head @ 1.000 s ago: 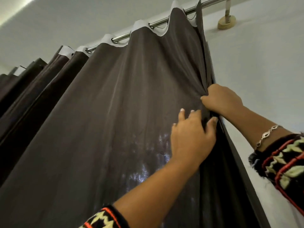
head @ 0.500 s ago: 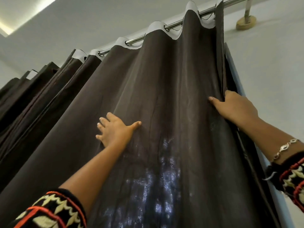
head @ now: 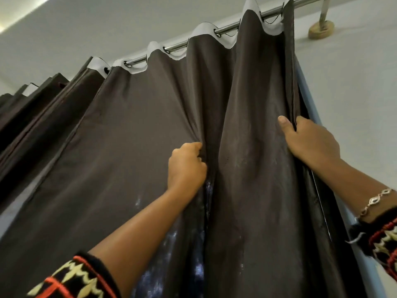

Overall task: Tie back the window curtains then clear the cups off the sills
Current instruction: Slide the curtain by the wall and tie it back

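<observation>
Dark brown curtain [head: 139,147]: hangs from metal rod [head: 176,46]. Left hand [head: 186,166]: fingers bunched on a mid-panel fold. Right hand [head: 309,139]: grips the curtain's right edge, near the wall [head: 354,100].

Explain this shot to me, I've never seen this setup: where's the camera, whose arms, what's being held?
There is no robot here. A person wears one wide-angle camera on the head, so the single picture looks up along their own arms. The left hand bunches a fold of the dark brown curtain in curled fingers. The right hand, with a bracelet at the wrist, grips the curtain's right edge, thumb on the front. The curtain hangs by eyelets from a metal rod, fixed to the wall by a bracket. A blue frame edge shows behind it. No sill or cups are in view.
</observation>
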`<state>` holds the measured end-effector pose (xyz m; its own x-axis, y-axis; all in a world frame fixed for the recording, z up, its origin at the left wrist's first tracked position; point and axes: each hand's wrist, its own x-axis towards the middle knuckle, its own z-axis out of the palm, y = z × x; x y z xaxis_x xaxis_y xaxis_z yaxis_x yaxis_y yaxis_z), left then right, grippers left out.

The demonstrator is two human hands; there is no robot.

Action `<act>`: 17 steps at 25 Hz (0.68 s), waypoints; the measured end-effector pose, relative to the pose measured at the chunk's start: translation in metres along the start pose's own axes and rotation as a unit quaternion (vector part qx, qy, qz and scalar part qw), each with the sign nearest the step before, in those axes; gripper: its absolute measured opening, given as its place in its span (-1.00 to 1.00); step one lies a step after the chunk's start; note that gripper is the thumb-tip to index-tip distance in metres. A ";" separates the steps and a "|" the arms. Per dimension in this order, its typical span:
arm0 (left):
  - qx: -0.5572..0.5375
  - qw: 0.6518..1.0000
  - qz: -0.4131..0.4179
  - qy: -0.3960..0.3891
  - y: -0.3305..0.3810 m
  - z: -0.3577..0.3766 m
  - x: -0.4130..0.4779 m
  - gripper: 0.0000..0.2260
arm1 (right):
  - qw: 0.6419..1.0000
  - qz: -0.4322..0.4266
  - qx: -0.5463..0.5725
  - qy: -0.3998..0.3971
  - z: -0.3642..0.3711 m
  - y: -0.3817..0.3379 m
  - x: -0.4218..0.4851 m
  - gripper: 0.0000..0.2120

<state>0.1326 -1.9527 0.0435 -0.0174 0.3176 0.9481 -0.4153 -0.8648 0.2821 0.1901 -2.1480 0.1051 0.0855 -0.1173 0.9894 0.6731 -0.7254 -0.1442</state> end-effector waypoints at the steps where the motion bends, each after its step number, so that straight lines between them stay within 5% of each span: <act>1: -0.011 1.000 0.019 -0.004 0.011 0.007 -0.002 -0.71 | 1.000 0.000 -0.002 0.003 -0.002 0.001 0.000 -0.55; 10: -0.064 0.993 0.086 -0.057 0.099 0.063 -0.034 -0.82 | 0.998 -0.013 -0.063 -0.022 -0.020 0.035 0.003 -0.89; 17: -0.003 0.994 0.048 0.097 0.028 0.030 -0.027 -0.59 | 0.997 -0.018 -0.068 -0.015 -0.021 0.038 -0.002 -0.90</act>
<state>0.1485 -1.9973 0.0300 -0.2321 0.3025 0.9245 -0.4085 -0.8929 0.1896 0.2000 -2.1893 0.0970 0.0875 -0.0706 0.9937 0.5696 -0.8148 -0.1080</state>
